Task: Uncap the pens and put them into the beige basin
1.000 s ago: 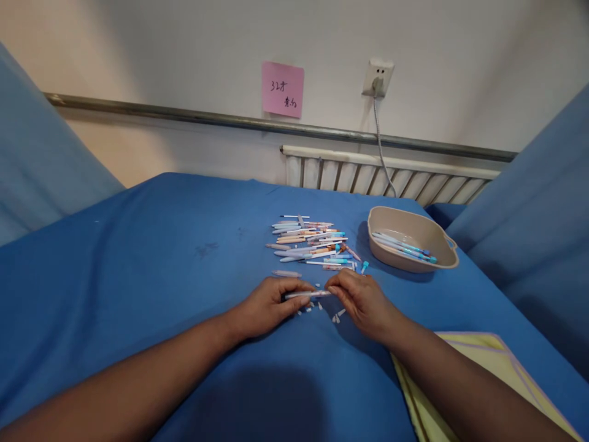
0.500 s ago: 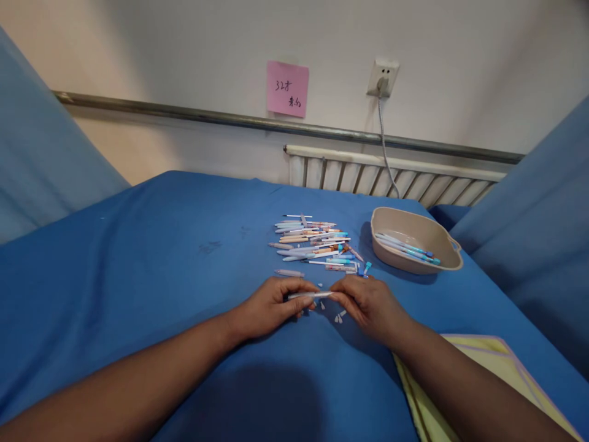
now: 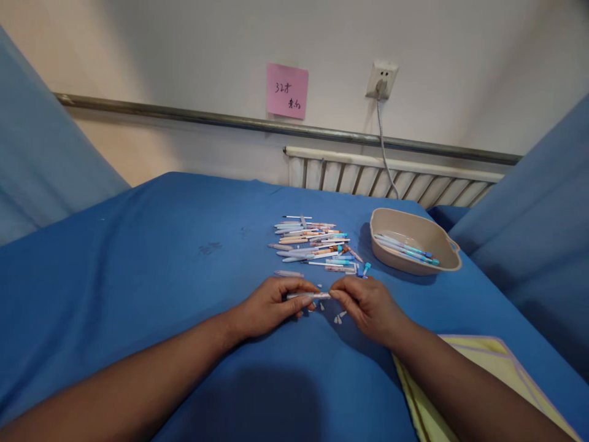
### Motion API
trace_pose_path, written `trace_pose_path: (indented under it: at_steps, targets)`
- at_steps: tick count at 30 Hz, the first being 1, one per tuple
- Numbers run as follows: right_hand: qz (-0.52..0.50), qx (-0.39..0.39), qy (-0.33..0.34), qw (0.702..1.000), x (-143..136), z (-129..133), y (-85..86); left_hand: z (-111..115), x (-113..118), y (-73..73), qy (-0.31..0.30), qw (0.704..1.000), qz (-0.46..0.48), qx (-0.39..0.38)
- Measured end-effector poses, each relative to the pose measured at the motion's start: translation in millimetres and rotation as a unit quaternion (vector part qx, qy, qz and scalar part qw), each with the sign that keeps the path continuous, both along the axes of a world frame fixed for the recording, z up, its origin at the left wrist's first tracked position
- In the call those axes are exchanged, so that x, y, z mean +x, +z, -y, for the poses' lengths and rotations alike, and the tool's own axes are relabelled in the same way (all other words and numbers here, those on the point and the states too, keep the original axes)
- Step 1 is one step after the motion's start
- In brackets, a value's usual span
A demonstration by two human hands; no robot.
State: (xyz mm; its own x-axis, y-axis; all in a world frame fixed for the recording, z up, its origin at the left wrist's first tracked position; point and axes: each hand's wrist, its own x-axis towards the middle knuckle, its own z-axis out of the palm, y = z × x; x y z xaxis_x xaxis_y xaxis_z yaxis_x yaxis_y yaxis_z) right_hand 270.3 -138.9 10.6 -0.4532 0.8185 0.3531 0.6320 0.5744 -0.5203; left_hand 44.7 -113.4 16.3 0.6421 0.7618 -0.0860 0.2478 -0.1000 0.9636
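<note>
Between my two hands a slim pen lies level, its pale left part and pinkish right part in one line. My left hand pinches the pale end between thumb and fingers. At the other end, my right hand grips the pen with its thumb and fingertips, which cover the tip. Just below and around the pen, small white pieces are scattered on the cloth. Beyond my hands lies a pile of pen parts, among them barrels, thin refills and blue caps. A single pale barrel rests nearer to my left hand.
A beige plastic basin at the right holds several assembled pens. Yellow folded fabric lies under my right forearm. Blue cloth covers the table. Behind are a metal rail, a radiator and a plugged-in cord.
The pen has turned in my fingers, so a pinkish pattern now shows on its right part. Both hands stay in nearly the same place.
</note>
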Motion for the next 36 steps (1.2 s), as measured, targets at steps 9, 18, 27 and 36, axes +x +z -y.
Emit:
trace_pose_path:
  at_steps: [9,18,27,36]
  targets:
    - [0.015,0.034,0.031,0.999,1,0,2.9,-1,0,-1.9,0.004,0.999,0.02,-0.043]
    - [-0.041,0.026,0.04,0.998,-1,1,5.6,-2,1,-3.5,0.0,0.998,0.04,-0.055]
    - [-0.112,-0.036,-0.002,0.993,-2,-3,-3.0,-3,-1,-4.8,-0.004,0.996,0.059,-0.068]
    - [-0.065,0.005,0.046,0.997,0,0,4.2,-5,-1,-4.8,0.021,0.992,0.086,-0.095]
